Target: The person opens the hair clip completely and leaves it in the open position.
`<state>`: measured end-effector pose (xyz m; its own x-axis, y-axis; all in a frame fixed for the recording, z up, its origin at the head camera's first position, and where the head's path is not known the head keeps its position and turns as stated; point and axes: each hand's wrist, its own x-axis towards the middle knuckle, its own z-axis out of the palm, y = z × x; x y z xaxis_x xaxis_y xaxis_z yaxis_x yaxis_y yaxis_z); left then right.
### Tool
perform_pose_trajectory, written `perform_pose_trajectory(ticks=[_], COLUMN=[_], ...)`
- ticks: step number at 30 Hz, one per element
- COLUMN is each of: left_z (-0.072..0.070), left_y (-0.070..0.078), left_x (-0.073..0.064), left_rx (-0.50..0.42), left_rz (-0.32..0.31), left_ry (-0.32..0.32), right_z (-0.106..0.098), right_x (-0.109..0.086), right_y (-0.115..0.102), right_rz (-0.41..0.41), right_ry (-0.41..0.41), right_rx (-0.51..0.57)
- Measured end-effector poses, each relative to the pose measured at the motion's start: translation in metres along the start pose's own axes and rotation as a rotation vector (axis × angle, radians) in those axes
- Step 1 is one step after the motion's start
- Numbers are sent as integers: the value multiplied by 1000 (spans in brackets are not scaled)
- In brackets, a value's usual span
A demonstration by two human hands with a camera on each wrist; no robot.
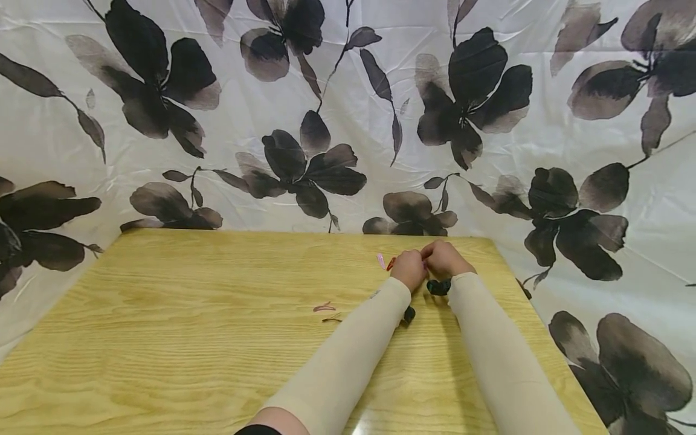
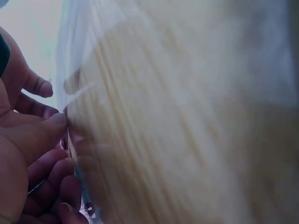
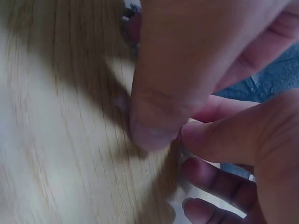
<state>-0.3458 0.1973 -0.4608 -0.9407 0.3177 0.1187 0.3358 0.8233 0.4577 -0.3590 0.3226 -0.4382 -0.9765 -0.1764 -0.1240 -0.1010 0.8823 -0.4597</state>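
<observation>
Near the table's far right corner my left hand (image 1: 409,270) and right hand (image 1: 447,258) meet, fingertips against fingertips. Between them shows a sliver of a small pink clip (image 1: 425,264), mostly hidden by the fingers. In the left wrist view my left hand (image 2: 35,144) pinches at its dark pink edge with thumb and curled fingers. Thumb and fingertips also come together closely in the right wrist view, around a tiny dark pink edge. Just left of the hands lie a pale pink hair clip (image 1: 381,261) and a red hair clip (image 1: 391,264).
Farther left on the wooden table (image 1: 190,320) lie a dull pink clip (image 1: 324,307), spread in a V, and a thin brown one (image 1: 330,319), partly beside the left sleeve. A flowered cloth (image 1: 348,121) hangs behind the table's far edge and along its right side.
</observation>
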Motion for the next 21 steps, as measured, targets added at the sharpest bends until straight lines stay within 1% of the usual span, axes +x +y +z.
perform_pose_trajectory(ticks=[4, 8, 12, 15, 21], left_z=[1, -1, -3, -4, -7], left_y=[1, 3, 4, 4, 2], left_x=[-2, -5, -8, -9, -12], left_rx=[23, 48, 67, 65, 70], left_rz=[-4, 0, 6, -5, -18], left_ry=[22, 29, 5, -26, -65], right_z=[-1, -2, -5, -7, -7], right_x=[-2, -3, -7, -11, -17], right_y=[3, 3, 5, 8, 15], right_rz=[-6, -3, 8, 17, -7], right_ry=[11, -2, -11, -17, -45], right_rx=[-22, -26, -22, -6, 82])
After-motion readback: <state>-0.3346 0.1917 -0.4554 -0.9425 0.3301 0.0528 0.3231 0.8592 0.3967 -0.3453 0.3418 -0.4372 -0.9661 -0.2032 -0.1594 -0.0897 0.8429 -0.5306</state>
